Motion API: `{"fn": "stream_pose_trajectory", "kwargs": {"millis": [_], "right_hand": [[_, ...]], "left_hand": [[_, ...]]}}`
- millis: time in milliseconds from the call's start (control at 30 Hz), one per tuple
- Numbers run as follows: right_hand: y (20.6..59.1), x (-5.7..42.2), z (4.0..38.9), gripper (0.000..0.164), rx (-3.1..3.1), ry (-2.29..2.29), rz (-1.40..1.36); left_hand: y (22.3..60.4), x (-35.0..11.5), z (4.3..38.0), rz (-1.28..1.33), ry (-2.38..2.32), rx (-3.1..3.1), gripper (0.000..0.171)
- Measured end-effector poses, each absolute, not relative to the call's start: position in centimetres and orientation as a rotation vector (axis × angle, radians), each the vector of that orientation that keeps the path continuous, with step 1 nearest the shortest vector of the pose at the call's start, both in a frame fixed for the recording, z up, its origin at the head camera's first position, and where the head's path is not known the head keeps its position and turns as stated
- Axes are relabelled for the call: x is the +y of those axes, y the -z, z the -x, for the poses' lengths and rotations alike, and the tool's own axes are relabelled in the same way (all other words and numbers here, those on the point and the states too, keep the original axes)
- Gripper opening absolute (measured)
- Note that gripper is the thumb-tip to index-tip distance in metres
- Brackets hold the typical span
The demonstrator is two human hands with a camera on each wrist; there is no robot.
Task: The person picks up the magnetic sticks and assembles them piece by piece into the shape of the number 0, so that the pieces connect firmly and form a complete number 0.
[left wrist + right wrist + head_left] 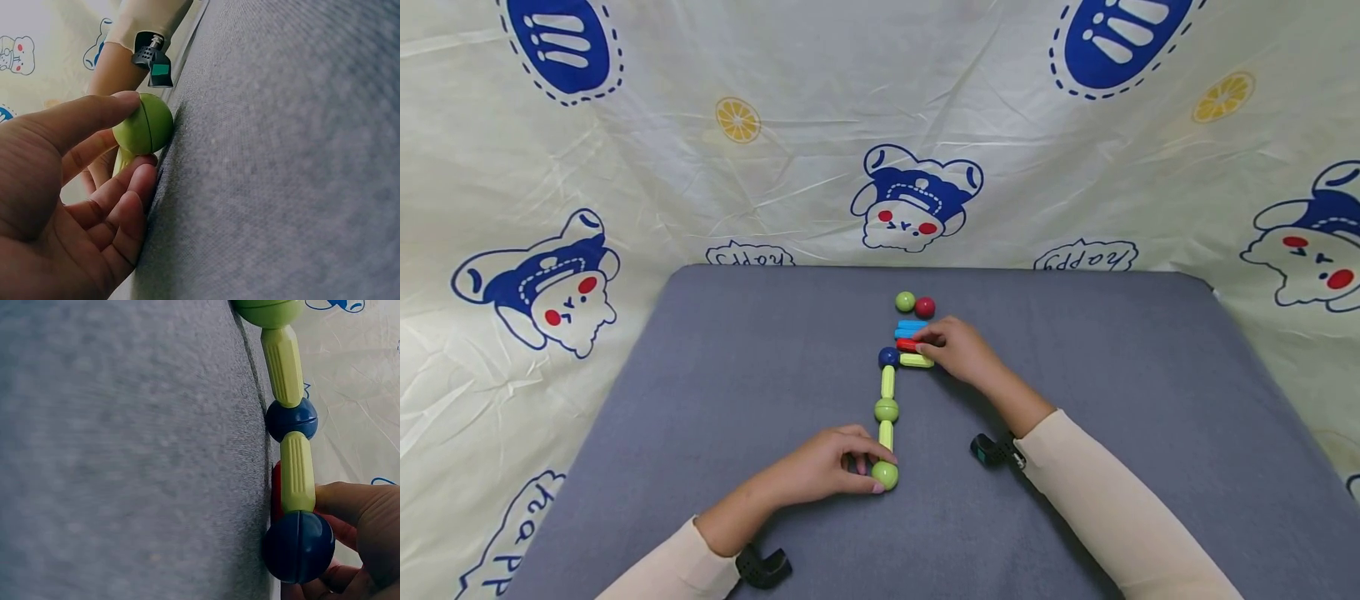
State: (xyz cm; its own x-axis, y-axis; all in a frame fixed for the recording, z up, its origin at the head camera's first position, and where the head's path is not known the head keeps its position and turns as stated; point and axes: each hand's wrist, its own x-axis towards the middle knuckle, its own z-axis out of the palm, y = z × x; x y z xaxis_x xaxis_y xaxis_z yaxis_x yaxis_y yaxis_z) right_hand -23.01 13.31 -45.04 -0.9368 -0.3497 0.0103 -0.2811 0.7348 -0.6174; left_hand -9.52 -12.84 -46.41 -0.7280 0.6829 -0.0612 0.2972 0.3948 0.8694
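Pinching 1 ball (pixel 886 476) (glossy green)

Right of the navy corner ball (pixel 889 357), the right hand (pixel 961 353) hides part of the red rod (pixel 906 344). Above that ball, the right wrist view crops a lime-green ball (pixel 269 311).

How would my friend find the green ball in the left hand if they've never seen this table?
On the grey table, find the line of balls and sticks near its middle. At the line's near end is the green ball, pinched by the left hand. It's the only green ball being held: a second sits midway along the line, a third beside the red ball.
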Motion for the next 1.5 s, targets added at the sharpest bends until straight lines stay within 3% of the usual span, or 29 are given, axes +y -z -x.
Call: {"fn": "stream_pose_trajectory", "kwargs": {"millis": [800, 1500], "right_hand": [[44.3, 13.3, 23.9, 0.024, 2.768, 0.961, 0.389], [42.9, 15.9, 18.5, 0.019, 2.778, 1.063, 0.482]], "left_hand": [[46.4, -12.8, 9.7, -0.793, -1.259, 2.241, 0.03], [46.6, -12.6, 9.7, -0.756, -1.293, 2.331, 0.03]]}}
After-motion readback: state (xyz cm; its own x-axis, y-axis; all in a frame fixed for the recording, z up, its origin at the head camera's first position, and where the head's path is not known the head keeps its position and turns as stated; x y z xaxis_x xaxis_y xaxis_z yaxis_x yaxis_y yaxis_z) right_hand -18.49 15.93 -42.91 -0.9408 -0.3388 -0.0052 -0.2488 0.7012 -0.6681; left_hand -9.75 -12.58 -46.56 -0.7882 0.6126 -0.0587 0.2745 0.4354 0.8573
